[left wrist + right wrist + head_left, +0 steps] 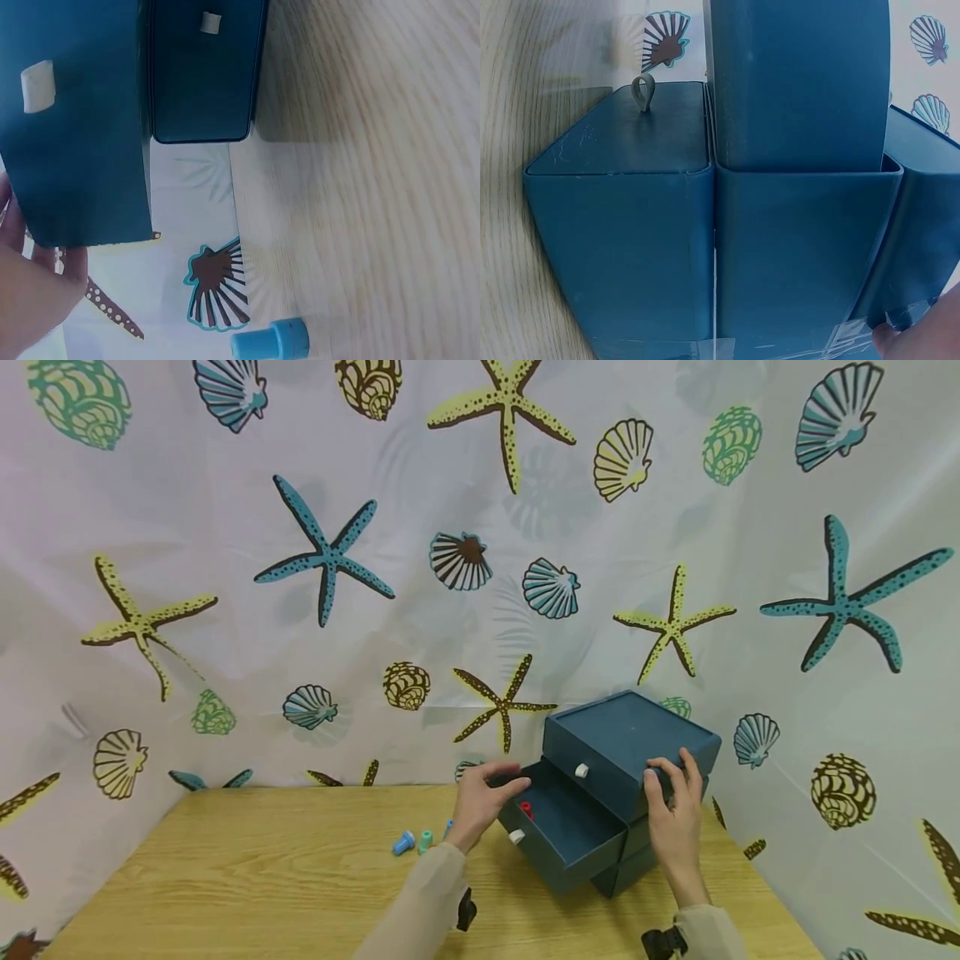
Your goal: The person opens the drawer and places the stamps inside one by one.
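A dark blue drawer cabinet (633,727) stands at the right of the table, its middle drawer (573,827) pulled out. A small red piece (527,810) lies inside that drawer near its left end. My left hand (478,802) is at the drawer's left end, thumb and fingers apart, with nothing visible between them. In the left wrist view its fingers (71,262) show right at the end of the drawer front, partly hidden behind it. My right hand (675,818) rests on the right side of the cabinet's upper box, fingertips at its top edge.
Left of the drawer, a blue peg-like piece (403,843), a green one (426,841) and others partly behind my left hand lie on the wooden table (285,860). A patterned cloth (420,627) hangs behind. White knobs (581,771) stick out from the drawer fronts.
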`<state>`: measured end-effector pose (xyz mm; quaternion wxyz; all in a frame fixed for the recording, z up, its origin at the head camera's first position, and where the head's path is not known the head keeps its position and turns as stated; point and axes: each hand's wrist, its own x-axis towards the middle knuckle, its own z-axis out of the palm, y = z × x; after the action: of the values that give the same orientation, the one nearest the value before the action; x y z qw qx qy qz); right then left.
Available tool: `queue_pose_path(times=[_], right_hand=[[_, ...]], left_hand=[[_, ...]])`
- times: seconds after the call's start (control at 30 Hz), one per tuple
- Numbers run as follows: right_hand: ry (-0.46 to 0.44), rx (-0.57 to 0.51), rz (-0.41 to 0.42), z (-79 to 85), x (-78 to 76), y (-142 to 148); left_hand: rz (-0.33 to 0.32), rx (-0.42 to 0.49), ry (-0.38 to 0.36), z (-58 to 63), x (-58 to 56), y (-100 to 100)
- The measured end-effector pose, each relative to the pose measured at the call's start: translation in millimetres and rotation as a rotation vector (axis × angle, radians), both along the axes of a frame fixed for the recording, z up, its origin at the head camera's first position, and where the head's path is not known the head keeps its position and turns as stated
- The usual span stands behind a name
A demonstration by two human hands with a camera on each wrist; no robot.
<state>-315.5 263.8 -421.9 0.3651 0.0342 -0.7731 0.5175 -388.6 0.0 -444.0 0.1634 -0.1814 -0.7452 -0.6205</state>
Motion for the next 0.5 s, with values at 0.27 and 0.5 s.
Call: queue_pose_path(times=[0.27,0.5], right_hand=[[0.0,-0.007,-0.002,1.1,1.1,0.0],[-0.015,0.001,0.003,2.1,2.4,-1.0]], left_hand=[[0.067,0.075,-0.001,4.3,5.2,-14.4],[0.043,0.113,-0.015,5.2,16.4,-30.4]])
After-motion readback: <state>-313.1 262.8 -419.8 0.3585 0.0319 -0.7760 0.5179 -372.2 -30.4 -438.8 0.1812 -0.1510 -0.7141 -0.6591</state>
